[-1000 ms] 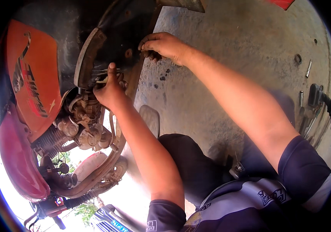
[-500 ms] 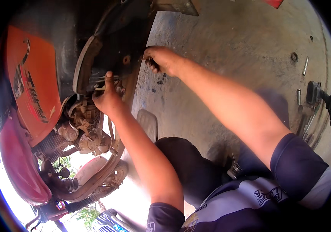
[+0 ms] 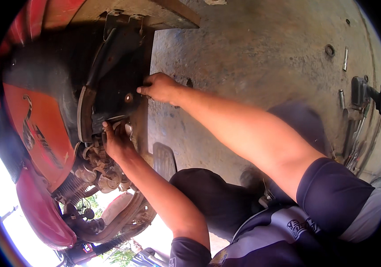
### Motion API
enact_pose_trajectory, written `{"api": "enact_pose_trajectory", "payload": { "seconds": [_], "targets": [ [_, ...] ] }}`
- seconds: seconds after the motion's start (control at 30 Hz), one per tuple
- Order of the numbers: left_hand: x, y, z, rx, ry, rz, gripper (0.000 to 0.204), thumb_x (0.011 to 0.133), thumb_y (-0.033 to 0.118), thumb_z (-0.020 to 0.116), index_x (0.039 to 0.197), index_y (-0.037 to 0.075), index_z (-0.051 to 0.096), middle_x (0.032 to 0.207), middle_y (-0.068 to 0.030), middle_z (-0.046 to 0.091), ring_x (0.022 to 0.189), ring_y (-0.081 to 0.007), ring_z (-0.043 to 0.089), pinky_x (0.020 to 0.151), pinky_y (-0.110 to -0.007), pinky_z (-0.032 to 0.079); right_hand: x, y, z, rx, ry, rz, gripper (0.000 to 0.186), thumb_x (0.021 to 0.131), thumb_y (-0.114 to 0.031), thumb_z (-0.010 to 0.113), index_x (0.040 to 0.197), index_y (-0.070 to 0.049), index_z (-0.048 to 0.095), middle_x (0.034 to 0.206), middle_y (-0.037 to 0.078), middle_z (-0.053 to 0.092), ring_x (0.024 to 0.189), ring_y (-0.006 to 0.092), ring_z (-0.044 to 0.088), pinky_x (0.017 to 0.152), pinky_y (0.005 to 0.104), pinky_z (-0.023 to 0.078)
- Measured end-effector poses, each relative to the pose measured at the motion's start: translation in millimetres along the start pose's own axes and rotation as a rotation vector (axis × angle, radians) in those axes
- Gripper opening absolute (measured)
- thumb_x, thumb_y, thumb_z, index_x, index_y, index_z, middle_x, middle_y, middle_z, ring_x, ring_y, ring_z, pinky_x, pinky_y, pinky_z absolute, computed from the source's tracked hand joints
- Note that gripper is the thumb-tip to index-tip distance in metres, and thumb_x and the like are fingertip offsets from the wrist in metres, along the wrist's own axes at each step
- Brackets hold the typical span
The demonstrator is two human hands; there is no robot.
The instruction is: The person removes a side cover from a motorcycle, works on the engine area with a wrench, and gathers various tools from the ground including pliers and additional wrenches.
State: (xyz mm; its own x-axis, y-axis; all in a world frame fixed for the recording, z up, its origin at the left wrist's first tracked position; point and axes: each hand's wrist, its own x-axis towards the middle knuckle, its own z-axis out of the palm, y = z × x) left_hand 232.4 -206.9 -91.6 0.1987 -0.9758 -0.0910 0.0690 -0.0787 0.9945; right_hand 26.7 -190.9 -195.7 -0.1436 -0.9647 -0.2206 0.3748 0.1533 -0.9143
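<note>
A black panel hangs upright on the side of an orange and red motor vehicle, above its exposed engine. At the panel's right edge is my right hand, closed, thumb on the panel's face and the other fingers mostly behind the edge. Lower down, my left hand is bent round the panel's bottom edge just above the engine, thumb raised; what lies inside its grip is partly hidden. Between the hands, a small round hole shows in the panel. A curved brown strip runs along its left side.
A ledge juts out over the panel. A ribbed foot pedal is near my knee. On the concrete floor at right lie a cordless impact driver, sockets, a black ring and several hand tools.
My right hand has come in to the panel's edge, its thumb now on the face. The left hand's fingers have shifted along the bottom edge. The whole view has also shifted.
</note>
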Motion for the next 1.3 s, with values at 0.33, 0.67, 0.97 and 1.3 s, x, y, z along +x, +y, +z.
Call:
{"api": "enact_pose_trajectory", "payload": {
  "seconds": [0.33,0.67,0.97,1.3],
  "targets": [
    [-6.1,-10.7,17.6,0.080,0.201,0.166,0.052,0.096,0.025,0.073,0.129,-0.009,0.053,0.114,-0.0220,0.065,0.088,-0.0357,0.069,0.069,-0.039,0.060,4.4,1.3,4.6,-0.265,0.023,-0.056,0.047,0.089,-0.041,0.074,0.116,-0.003,0.072,0.118,0.022,0.069,0.113,0.0387,0.065,0.097,0.0436,0.052],
    [-25.9,-9.6,47.6,0.164,0.410,0.189,0.048,0.098,0.031,0.071,0.121,-0.011,0.061,0.103,-0.0198,0.069,0.077,-0.0308,0.069,0.047,-0.030,0.043,-4.3,-5.3,7.6,-0.313,0.059,-0.007,0.040,0.089,-0.040,0.074,0.108,-0.005,0.074,0.110,0.019,0.071,0.109,0.0375,0.066,0.094,0.0450,0.053],
    [-17.7,-5.6,28.6,0.210,0.319,0.099,0.046,0.096,0.025,0.074,0.123,-0.009,0.059,0.105,-0.0184,0.071,0.084,-0.0299,0.073,0.049,-0.029,0.043,-1.1,-8.9,4.8,-0.362,0.047,-0.098,0.038,0.087,-0.039,0.075,0.104,-0.005,0.075,0.105,0.019,0.073,0.104,0.0375,0.068,0.091,0.0451,0.054],
    [-30.6,-13.8,63.0,0.663,0.300,0.335,0.066,0.065,0.024,0.098,0.112,-0.009,0.064,0.107,-0.0163,0.073,0.086,-0.0232,0.069,0.077,-0.033,0.055,8.8,-7.9,-9.4,-0.484,-0.001,-0.158,0.041,0.087,-0.038,0.076,0.107,-0.003,0.075,0.106,0.021,0.073,0.101,0.0367,0.069,0.091,0.0427,0.054]
  ]
}}
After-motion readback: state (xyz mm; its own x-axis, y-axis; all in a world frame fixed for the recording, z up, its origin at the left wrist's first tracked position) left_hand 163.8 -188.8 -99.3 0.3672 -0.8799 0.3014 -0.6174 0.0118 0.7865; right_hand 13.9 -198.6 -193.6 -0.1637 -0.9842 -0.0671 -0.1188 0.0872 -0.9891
